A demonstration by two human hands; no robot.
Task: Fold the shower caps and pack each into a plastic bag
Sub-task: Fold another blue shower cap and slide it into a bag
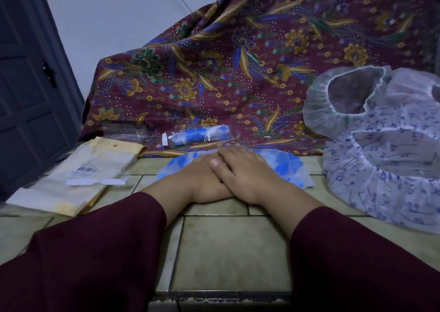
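Both hands lie flat on the blue cap (288, 166), which is spread on the tiled floor (228, 247) at the centre of the view. The right hand (245, 171) crosses over the left hand (202, 172), and the fingers of both are straight, pressing the cap and grasping nothing. At 12 o'clock from the hands, one packed cap (197, 134) lies in its bag against the patterned cloth (214, 62). At 9 o'clock is a pile of bags (78, 176), and at 3 o'clock two open caps (385, 169) wait, the far one (333, 112) maybe clear plastic, though the light is weak. The risk now: the thin plastic holds air and is slippery, so when the hands lift, the fold may spring open or slide, and then it will not fit into a narrow bag.
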